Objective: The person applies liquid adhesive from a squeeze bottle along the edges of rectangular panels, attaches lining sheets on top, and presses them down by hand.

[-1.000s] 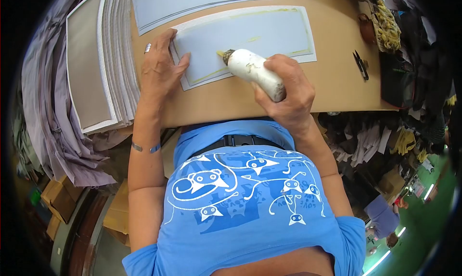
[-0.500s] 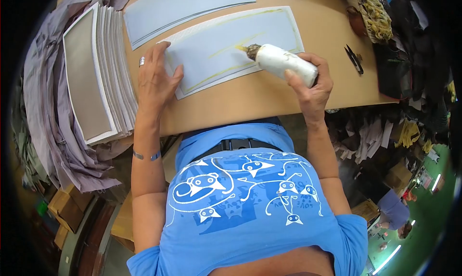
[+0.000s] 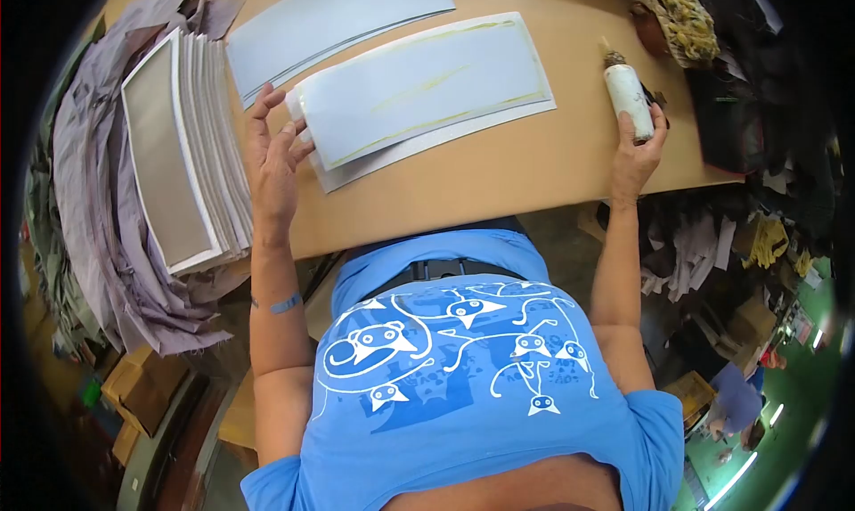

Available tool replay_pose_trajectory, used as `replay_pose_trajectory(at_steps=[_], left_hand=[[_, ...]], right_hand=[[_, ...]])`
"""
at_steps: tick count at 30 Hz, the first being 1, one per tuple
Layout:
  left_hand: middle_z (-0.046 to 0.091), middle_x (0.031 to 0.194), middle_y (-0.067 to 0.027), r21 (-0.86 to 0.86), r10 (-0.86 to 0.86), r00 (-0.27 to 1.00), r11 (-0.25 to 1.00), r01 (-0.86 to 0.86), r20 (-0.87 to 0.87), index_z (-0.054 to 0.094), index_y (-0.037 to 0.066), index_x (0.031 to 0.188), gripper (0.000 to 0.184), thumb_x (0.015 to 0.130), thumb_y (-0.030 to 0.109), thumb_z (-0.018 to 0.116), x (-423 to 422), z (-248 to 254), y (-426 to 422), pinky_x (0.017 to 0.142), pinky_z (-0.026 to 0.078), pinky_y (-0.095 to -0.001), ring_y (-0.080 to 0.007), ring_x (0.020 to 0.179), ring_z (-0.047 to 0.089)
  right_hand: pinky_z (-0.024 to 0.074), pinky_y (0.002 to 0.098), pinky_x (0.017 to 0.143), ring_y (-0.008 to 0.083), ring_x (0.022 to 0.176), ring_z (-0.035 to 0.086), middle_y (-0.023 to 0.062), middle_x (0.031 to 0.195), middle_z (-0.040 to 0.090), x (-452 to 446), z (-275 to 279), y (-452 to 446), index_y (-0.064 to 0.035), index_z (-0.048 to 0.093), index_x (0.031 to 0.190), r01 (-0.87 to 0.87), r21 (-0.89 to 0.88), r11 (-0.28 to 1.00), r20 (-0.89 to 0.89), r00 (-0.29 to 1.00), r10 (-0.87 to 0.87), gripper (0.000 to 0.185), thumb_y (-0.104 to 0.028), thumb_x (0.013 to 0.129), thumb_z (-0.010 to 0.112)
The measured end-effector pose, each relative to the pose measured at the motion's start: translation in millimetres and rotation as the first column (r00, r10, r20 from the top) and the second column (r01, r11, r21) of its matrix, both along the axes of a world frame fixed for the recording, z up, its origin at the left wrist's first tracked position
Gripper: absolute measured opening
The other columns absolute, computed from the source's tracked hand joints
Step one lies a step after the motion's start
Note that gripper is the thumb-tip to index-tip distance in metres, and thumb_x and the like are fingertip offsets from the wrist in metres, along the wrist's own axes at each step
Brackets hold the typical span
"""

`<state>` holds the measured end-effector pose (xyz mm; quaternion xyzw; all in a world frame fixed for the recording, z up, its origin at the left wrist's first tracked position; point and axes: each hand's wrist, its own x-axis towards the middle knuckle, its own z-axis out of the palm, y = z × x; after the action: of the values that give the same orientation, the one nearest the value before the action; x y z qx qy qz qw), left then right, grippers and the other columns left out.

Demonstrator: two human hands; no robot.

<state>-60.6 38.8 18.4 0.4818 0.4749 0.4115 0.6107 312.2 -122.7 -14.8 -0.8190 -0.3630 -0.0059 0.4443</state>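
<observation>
A pale blue curved panel (image 3: 427, 88) with yellow glue streaks along its edges and middle is tilted up at its left and near side. Under it lies a white-edged sheet (image 3: 445, 130). My left hand (image 3: 278, 159) is at the left end, with thumb and a finger at the raised panel's edge and the other fingers bent away. Its exact grip is partly hidden. To the right, my right hand (image 3: 639, 150) is closed around the base of a white glue bottle (image 3: 626, 97), its crusted nozzle pointing away from me.
More pale blue panels (image 3: 347, 21) lie at the back of the table (image 3: 427, 190). A stack of white-edged panels (image 3: 174, 155) leans at the left beside heaped mauve fabric (image 3: 102, 190). A glue-crusted block (image 3: 681, 21) sits back right. Another person (image 3: 737, 400) is at the lower right.
The glue bottle has moved right, away from the panel, and turned upright in my right hand. My left hand has shifted slightly, and the glued panel's left end has risen off the sheet beneath.
</observation>
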Motion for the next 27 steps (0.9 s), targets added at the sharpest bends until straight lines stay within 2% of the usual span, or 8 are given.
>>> replay_pose_trajectory(at_steps=[4,8,11,14,17,19,21,27], left_hand=[[0.044,0.124,-0.0107,-0.113,0.009,0.996,0.994,0.001,0.088,0.045,0.003,0.116,0.035,0.082,-0.006,0.051,-14.6,-6.5,-12.7,0.08,0.052,-0.0283,-0.0215,0.103,0.055],[0.05,0.113,-0.0101,-0.081,-0.035,0.994,0.996,0.043,0.104,0.049,0.0,0.108,0.029,0.08,-0.007,0.056,-18.5,-13.6,-24.4,0.081,0.051,-0.0292,-0.0195,0.099,0.056],[0.049,0.114,-0.0082,0.086,-0.046,0.999,0.995,0.046,-0.005,0.051,0.001,0.106,0.029,0.08,-0.009,0.056,-17.3,-25.5,-30.6,0.08,0.051,-0.0291,-0.0174,0.097,0.056],[0.045,0.118,-0.0069,0.267,-0.048,0.986,0.96,0.09,-0.16,0.052,0.004,0.105,0.03,0.078,-0.011,0.055,-12.2,-27.8,-34.4,0.078,0.051,-0.0275,-0.0151,0.095,0.056],[0.04,0.123,-0.0077,0.402,-0.031,0.907,0.89,0.217,-0.42,0.054,0.006,0.101,0.033,0.074,-0.012,0.058,-5.3,-20.5,-37.5,0.076,0.05,-0.0245,-0.0138,0.092,0.055],[0.04,0.124,-0.0092,0.417,-0.027,0.799,0.842,0.342,-0.601,0.055,0.006,0.1,0.032,0.073,-0.011,0.061,-3.0,-11.8,-38.9,0.081,0.048,-0.0241,-0.0151,0.098,0.053],[0.041,0.121,-0.01,0.502,0.036,0.777,0.782,0.37,-0.628,0.055,0.005,0.097,0.032,0.071,-0.011,0.063,-1.6,-12.8,-36.2,0.079,0.05,-0.0245,-0.0159,0.096,0.053],[0.042,0.116,-0.0104,0.552,0.094,0.799,0.77,0.32,-0.594,0.055,0.003,0.094,0.027,0.071,-0.01,0.064,0.9,-15.9,-27.4,0.077,0.051,-0.0257,-0.0152,0.093,0.053]], right_hand=[[0.0391,0.0392,0.093,0.0353,0.114,0.042,0.0214,0.128,0.038,3.3,-15.6,1.3,0.0036,0.041,0.126,-0.026,-0.087,0.996,0.296,0.954,0.051,0.052,-0.027,0.087,0.058],[0.0429,0.0357,0.091,0.0294,0.112,0.046,0.0173,0.129,0.034,11.4,-13.3,-3.4,-0.0001,0.041,0.129,-0.015,-0.107,0.994,0.142,0.989,0.03,0.049,-0.021,0.088,0.057],[0.0439,0.0382,0.089,0.0334,0.11,0.045,0.0184,0.121,0.037,0.6,-0.6,2.8,0.0016,0.047,0.121,-0.041,0.112,0.993,-0.125,0.991,0.055,0.043,-0.015,0.084,0.062],[0.0442,0.0377,0.088,0.0315,0.109,0.045,0.0156,0.118,0.037,10.2,-0.3,1.8,0.0012,0.05,0.111,-0.092,0.204,0.975,-0.114,0.987,0.117,0.039,-0.006,0.076,0.066],[0.0427,0.0384,0.089,0.0308,0.109,0.044,0.0148,0.12,0.036,13.5,6.4,-2.2,0.0004,0.051,0.105,-0.051,-0.024,0.998,0.219,0.974,0.055,0.038,-0.002,0.071,0.067],[0.04,0.0392,0.091,0.0296,0.11,0.043,0.0138,0.119,0.041,9.2,8.2,0.9,-0.004,0.054,0.102,-0.139,0.014,0.99,0.386,0.914,0.123,0.039,0.0,0.066,0.068],[0.0391,0.0396,0.091,0.0289,0.109,0.044,0.0129,0.118,0.045,-7.1,16.4,5.3,-0.0062,0.056,0.099,-0.205,-0.078,0.976,0.519,0.827,0.215,0.036,-0.001,0.065,0.068],[0.0442,0.0382,0.083,0.0292,0.094,0.054,0.0075,0.106,0.055,-38.5,7.0,37.1,-0.0068,0.056,0.096,-0.465,-0.162,0.871,0.365,0.791,0.49,0.034,-0.001,0.064,0.068]])
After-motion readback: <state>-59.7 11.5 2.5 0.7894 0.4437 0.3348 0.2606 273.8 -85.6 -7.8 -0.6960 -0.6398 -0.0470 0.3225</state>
